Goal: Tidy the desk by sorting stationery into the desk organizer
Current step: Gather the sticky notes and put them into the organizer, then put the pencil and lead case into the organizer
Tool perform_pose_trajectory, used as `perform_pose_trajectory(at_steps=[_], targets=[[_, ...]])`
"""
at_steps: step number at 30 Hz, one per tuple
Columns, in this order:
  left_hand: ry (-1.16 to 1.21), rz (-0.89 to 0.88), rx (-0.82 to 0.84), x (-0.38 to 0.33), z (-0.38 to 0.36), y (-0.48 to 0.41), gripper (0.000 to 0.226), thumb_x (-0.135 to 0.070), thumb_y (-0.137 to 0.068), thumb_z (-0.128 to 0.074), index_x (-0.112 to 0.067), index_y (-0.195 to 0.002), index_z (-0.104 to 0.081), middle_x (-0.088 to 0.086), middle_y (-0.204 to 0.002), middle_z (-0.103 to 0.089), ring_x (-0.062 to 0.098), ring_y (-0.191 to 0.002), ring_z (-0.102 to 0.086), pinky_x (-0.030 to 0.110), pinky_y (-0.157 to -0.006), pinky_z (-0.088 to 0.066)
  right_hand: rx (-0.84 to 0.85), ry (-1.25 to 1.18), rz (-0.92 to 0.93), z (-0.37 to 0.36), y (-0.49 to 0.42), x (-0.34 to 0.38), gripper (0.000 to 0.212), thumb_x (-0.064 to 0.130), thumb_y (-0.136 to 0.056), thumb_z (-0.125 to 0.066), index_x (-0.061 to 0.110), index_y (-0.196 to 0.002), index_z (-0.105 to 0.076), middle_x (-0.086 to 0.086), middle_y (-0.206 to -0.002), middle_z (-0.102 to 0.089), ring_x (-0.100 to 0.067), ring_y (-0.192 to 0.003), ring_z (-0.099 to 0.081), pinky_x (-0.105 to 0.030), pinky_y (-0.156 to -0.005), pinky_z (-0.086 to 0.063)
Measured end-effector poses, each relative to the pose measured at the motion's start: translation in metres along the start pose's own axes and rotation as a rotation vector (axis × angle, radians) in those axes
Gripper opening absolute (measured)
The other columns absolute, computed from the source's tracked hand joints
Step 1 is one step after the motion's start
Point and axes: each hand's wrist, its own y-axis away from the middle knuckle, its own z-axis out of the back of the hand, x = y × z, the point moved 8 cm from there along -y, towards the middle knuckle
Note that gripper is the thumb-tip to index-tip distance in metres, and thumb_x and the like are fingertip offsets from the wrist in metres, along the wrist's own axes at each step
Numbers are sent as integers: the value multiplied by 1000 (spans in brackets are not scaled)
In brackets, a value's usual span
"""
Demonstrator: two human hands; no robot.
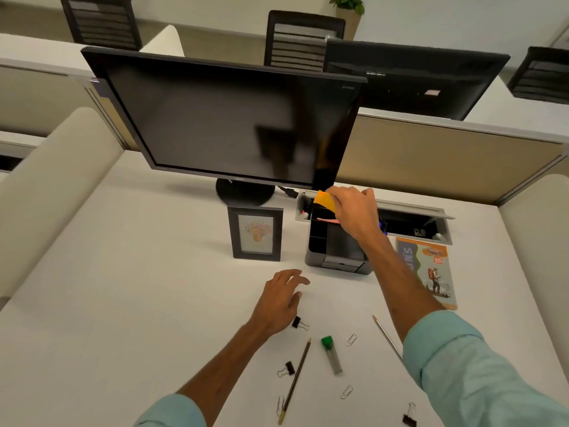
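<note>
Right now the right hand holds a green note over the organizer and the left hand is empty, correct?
No: the head view shows the note is orange, not green. The right hand does hold it over the organizer, and the left hand is empty.

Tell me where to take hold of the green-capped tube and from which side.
Pinch the tube at mid-barrel, from straight above, fingers on its two long sides. It lies flat on the desk, slim and round, with bare desk either side; the pencil and paper clip lie apart from it.
</note>
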Motion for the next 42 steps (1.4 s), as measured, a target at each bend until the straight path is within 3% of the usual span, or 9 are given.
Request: perform_pose_trajectory(at_steps=[5, 9, 16, 25, 31, 38, 42], targets=[[9, 6, 38, 0, -8, 2, 35, -24, -108, -49, -35, -140, -53, -8, -160, -39, 14, -149, -29, 36, -124, -22, -42, -31, -10, 3, 5, -9, 26, 24, -105, -59, 25, -131, -63, -4, -123, -73, -27, -113, -63, -47, -98, -39], [29, -12, 44, -10, -11, 1, 35, -22, -107, -50, -35, -140, -53, -8, -159, -39, 13, -149, -30, 33, -123, -21, 5, -81, -23, -8, 10, -16, 30, 33, -107, -53, 24, -134, -62, -5, -128, -70, -27, -120, -60, -49, -104, -36], [25, 6, 47, -7, -9, 5, 35, -22, -107, -50, -35, -140, -53, -9, -159, -39, 12, -149, -29, 35, -123, -23, 153, -153, -24, -44, 5, -20, 27, 30, -107, -51, 23, -130, -63, -7, -125, -67, -25, -120, -57, -52, -108, -33], [-9, 2, 56, 1, -8, 5, 37, -22, -107, -50, -36, -140, -52, -9, -159, -40, 12, -149, -29, 38, -124, -25, 221, -49, 17, -65, 7, -19, 27, 34, -106, -54, 21, -122, -70, -4, -125, -66, -25, -128, -47, -53, -110, -34], [-13, -21, 68, -12, -12, 2, 36, -22, -107, -50, -34, -141, -53, -7, -159, -40, 14, -149, -29, 34, -123, -21, 76, -155, -26, -45, 26, -32, 33, 26, -104, -57, 22, -136, -66, -3, -136, -65, -24, -133, -46, -49, -111, -35], [-43, -101, 66, -52, -25, 2, 36, -21, -107, -50, -35, -140, -54, -8, -158, -41, 12, -148, -30, 36, -124, -24, -236, -383, -124, 4, 100, -75, 27, 17, -101, -62, 27, -124, -73, 5, -121, -70, -16, -122, -54, -33, -99, -35], [-75, -216, 83, -92, -49, 7, 36, -20, -105, -53, -37, -137, -55, -11, -154, -44, 11, -145, -33, 33, -120, -28, -340, -506, -321, 4, 168, -121, 21, 18, -101, -63, 27, -115, -76, 1, -117, -71, -18, -113, -61, -39, -95, -52]])
